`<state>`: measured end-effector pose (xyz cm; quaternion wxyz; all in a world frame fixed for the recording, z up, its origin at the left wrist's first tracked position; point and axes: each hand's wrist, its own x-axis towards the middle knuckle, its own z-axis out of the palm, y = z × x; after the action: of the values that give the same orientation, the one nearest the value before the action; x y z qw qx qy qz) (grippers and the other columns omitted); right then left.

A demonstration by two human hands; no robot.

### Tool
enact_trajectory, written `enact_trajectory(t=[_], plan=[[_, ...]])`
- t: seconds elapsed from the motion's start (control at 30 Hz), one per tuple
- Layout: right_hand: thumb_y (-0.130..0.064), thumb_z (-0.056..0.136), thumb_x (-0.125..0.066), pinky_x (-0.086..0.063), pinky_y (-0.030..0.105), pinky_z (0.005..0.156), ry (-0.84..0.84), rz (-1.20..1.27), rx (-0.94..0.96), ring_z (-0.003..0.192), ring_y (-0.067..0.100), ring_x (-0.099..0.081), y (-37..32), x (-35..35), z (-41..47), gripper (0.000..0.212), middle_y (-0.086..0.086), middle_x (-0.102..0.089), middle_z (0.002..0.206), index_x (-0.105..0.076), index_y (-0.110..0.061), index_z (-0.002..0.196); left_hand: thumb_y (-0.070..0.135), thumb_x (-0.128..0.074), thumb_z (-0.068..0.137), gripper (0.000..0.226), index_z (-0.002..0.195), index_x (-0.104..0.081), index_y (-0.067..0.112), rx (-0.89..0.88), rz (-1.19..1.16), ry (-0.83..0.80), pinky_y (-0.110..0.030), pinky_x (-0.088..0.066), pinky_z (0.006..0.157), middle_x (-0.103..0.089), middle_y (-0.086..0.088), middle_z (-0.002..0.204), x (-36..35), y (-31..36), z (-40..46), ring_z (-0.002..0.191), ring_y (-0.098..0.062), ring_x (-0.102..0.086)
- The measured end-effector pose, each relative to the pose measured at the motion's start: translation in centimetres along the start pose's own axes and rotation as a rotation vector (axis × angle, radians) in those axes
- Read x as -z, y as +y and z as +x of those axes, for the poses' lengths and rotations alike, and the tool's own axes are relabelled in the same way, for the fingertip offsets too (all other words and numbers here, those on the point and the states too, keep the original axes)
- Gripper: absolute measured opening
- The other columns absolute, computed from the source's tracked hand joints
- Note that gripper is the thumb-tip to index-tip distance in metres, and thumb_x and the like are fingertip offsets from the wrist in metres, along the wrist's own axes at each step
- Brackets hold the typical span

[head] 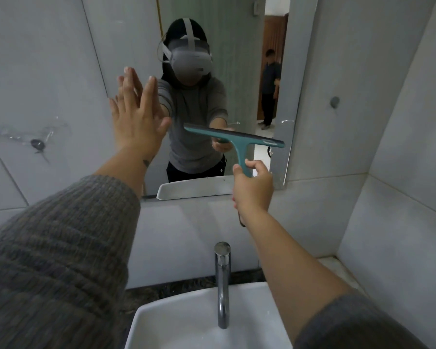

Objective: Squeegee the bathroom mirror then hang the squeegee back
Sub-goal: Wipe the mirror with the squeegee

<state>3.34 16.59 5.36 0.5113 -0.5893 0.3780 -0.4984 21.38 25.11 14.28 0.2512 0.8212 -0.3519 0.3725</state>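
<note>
The bathroom mirror (237, 71) hangs on the tiled wall ahead of me. My right hand (253, 188) is shut on the handle of a teal squeegee (237, 137), whose blade lies nearly level against the lower right part of the glass, tilted down to the right. My left hand (136, 117) is flat against the mirror's left side, fingers up and spread, holding nothing. A small round grey wall hook (334, 101) sits on the tile just right of the mirror.
A white basin (161, 321) with a chrome tap (222, 280) stands directly below my arms. A clear plastic holder (33, 137) is stuck to the left wall. Tiled walls close in on the right. A person is reflected in a doorway behind me.
</note>
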Motion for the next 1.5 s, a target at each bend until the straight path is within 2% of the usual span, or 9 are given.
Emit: enact_trajectory(t=[0.17,0.3,0.5,0.7,0.77,0.9,1.07,1.27,1.5], plan=[[-0.029,0.087,-0.065,-0.059,0.04,0.064,-0.047,-0.039,0.052,0.079,0.029,-0.07,0.7,-2.9,-2.6,0.009,-0.004,-0.068,0.086,-0.061,-0.025,0.095,0.042,-0.057,0.091,0.073,0.15,-0.015,0.031,-0.013,-0.003,-0.045,-0.052,-0.003,0.118,0.003,-0.01,0.161,0.1,-0.6,-1.2,0.146,-0.03,0.003],[-0.023,0.089,-0.063,-0.035,0.02,0.049,-0.085,-0.154,0.219,0.073,0.019,-0.061,1.6,-4.4,-4.4,0.015,-0.001,-0.07,0.089,-0.064,-0.014,0.101,0.047,-0.053,0.092,0.071,0.149,-0.012,0.035,-0.019,-0.004,-0.049,-0.053,-0.001,0.118,0.004,-0.008,0.161,-0.6,-1.4,-2.6,0.146,-0.029,0.005],[-0.026,0.091,-0.058,-0.04,0.028,0.059,-0.188,-0.401,0.433,0.086,0.032,-0.066,4.4,-5.6,-5.1,0.03,0.011,-0.074,0.095,-0.06,-0.023,0.12,0.05,-0.049,0.094,0.07,0.149,-0.009,0.037,-0.008,-0.005,-0.022,-0.052,-0.002,0.118,0.006,-0.007,0.161,-3.2,-2.3,-6.0,0.146,-0.028,0.006],[-0.025,0.094,-0.053,-0.032,0.026,0.047,-0.247,-0.74,0.739,0.063,0.024,-0.049,5.5,-2.0,-1.6,0.025,0.008,-0.07,0.083,-0.057,-0.026,0.118,0.048,-0.053,0.092,0.072,0.15,-0.012,0.036,0.006,-0.05,0.028,-0.053,-0.004,0.118,0.005,-0.007,0.161,-6.3,-1.9,-8.9,0.146,-0.028,0.006],[-0.026,0.094,-0.053,-0.039,0.027,0.049,-0.235,-0.809,0.789,0.061,0.023,-0.05,5.7,-0.5,-0.4,0.023,0.007,-0.068,0.079,-0.057,-0.026,0.116,0.045,-0.054,0.092,0.072,0.15,-0.013,0.035,-0.014,-0.077,0.047,-0.055,-0.005,0.118,0.004,-0.007,0.161,-7.1,-0.8,-9.4,0.146,-0.028,0.006],[-0.027,0.092,-0.054,-0.048,0.032,0.051,-0.185,-0.884,0.802,0.061,0.028,-0.057,6.3,2.4,1.5,0.023,0.006,-0.065,0.073,-0.058,-0.027,0.114,0.041,-0.057,0.092,0.074,0.151,-0.013,0.033,-0.054,-0.059,0.037,-0.055,-0.005,0.117,0.002,-0.007,0.161,-8.3,1.1,-10.0,0.146,-0.028,0.006],[-0.027,0.092,-0.055,-0.021,0.021,0.043,-0.131,-0.926,0.753,0.051,0.018,-0.04,6.6,5.0,2.6,0.024,-0.001,-0.05,0.066,-0.06,-0.028,0.116,0.038,-0.063,0.089,0.081,0.151,-0.011,0.033,-0.013,-0.052,-0.023,-0.052,-0.002,0.117,0.006,-0.007,0.161,-9.1,1.1,-10.0,0.146,-0.029,0.009],[-0.03,0.091,-0.058,-0.033,0.028,0.054,-0.065,-0.863,0.667,0.064,0.025,-0.044,6.6,7.5,4.2,0.024,0.009,-0.069,0.085,-0.061,-0.027,0.115,0.028,-0.068,0.086,0.083,0.151,-0.016,0.029,-0.006,-0.128,-0.011,-0.057,-0.008,0.117,0.005,-0.008,0.161,-9.3,1.6,-10.1,0.146,-0.03,0.009],[-0.028,0.089,-0.063,-0.03,0.024,0.048,0.011,-0.604,0.471,0.065,0.023,-0.049,8.5,9.3,5.1,0.014,0.005,-0.067,0.086,-0.064,-0.022,0.102,0.026,-0.069,0.085,0.08,0.15,-0.022,0.028,-0.017,-0.161,0.015,-0.059,-0.017,0.114,0.002,-0.01,0.161,-10.0,1.3,-10.2,0.146,-0.032,0.006]])
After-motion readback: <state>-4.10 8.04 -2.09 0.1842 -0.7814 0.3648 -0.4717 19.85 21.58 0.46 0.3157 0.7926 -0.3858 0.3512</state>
